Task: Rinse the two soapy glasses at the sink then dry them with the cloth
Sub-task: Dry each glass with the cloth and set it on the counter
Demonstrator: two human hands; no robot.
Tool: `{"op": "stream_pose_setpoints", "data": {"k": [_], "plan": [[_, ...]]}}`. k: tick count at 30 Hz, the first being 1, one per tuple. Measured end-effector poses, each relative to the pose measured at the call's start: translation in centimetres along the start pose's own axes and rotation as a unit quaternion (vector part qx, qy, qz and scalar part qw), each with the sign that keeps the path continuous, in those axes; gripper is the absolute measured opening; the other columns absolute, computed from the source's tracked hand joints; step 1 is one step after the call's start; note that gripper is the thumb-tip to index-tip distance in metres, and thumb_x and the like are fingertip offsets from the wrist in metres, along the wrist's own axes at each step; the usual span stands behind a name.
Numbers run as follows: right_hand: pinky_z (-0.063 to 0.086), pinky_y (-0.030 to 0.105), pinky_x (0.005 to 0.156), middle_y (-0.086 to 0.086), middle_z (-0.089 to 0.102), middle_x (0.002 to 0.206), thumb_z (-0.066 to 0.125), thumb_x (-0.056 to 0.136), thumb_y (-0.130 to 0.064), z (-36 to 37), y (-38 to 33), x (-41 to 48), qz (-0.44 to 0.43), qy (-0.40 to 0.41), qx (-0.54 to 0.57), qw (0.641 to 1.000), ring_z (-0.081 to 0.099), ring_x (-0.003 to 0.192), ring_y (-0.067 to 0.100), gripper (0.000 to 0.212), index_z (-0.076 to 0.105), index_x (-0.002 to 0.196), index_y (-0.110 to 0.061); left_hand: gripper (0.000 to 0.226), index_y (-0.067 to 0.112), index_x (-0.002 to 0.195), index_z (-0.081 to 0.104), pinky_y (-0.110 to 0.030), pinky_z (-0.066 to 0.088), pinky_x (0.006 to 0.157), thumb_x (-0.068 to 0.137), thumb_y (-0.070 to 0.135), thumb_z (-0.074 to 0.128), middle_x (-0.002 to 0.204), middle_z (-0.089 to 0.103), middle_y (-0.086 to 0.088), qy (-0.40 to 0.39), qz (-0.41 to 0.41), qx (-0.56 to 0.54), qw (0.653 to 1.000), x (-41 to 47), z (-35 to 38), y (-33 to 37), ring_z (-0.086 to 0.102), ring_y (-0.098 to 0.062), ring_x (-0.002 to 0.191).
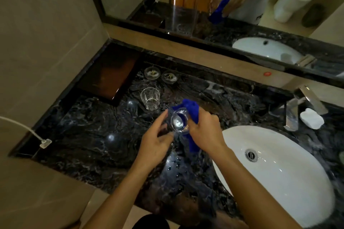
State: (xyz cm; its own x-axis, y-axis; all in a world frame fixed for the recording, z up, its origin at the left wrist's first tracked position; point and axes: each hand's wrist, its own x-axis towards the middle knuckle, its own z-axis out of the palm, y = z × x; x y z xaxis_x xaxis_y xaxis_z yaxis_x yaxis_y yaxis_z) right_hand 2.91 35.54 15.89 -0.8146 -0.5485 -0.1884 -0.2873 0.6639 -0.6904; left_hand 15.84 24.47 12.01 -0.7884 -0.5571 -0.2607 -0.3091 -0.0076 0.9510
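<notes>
R hand (206, 130), cloth (191, 107), glass (179, 121) nr sink (235, 132)

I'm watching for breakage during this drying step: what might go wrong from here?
1. The held glass is above the hard stone countertop, not the sink. The left hand seems to hold it by the fingertips while the right hand works the blue cloth, so a slip could break it.
2. The second glass stands just behind and could be knocked over.

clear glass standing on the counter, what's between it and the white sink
Head view: left hand and right hand holding a second clear glass and a blue cloth.
</notes>
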Motion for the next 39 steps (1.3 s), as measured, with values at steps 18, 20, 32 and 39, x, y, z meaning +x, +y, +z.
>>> {"op": "stream_pose_setpoints", "data": {"k": [18,20,32,39], "plan": [[0.053,0.032,0.077,-0.016,0.071,0.089,0.061,0.101,-0.022,2.8,0.9,-0.8,0.11,0.047,0.189,0.975,0.067,0.085,0.004,0.018,0.063,0.094,-0.039,0.08,0.033,0.136,0.051,-0.027,0.054,0.097,0.069,0.034,0.093,0.128,0.065,0.012,-0.014,0.032,0.115,0.993,3.8,-0.4,-6.8,0.062,-0.001,0.116],[0.057,0.044,0.088,-0.01,0.074,0.096,0.061,0.101,-0.022,2.6,1.0,-1.0,0.127,0.039,0.219,0.967,0.071,0.092,0.014,0.019,0.065,0.096,-0.04,0.08,0.033,0.136,0.05,-0.032,0.054,0.099,0.067,0.038,0.092,0.129,0.065,0.011,-0.018,0.031,0.131,0.991,4.0,-0.2,-7.5,0.063,-0.006,0.116],[0.058,0.041,0.093,-0.005,0.079,0.108,0.056,0.104,-0.018,0.2,-1.0,-1.9,0.189,0.013,0.456,0.87,0.075,0.101,0.015,0.02,0.072,0.113,-0.025,0.084,0.035,0.14,0.044,-0.042,0.05,0.108,0.07,0.044,0.09,0.14,0.058,0.012,-0.021,0.011,0.143,0.989,4.0,0.3,-9.9,0.056,-0.008,0.126],[0.056,0.045,0.094,0.011,0.076,0.118,0.057,0.101,-0.014,0.2,-3.9,-2.1,0.206,-0.065,0.578,0.787,0.073,0.11,0.028,0.024,0.069,0.121,-0.01,0.137,0.034,0.162,-0.002,-0.039,0.003,0.122,0.065,0.056,0.091,0.171,-0.015,0.011,-0.054,0.001,0.213,0.976,2.8,-3.2,-6.7,-0.018,-0.011,0.155]]}}
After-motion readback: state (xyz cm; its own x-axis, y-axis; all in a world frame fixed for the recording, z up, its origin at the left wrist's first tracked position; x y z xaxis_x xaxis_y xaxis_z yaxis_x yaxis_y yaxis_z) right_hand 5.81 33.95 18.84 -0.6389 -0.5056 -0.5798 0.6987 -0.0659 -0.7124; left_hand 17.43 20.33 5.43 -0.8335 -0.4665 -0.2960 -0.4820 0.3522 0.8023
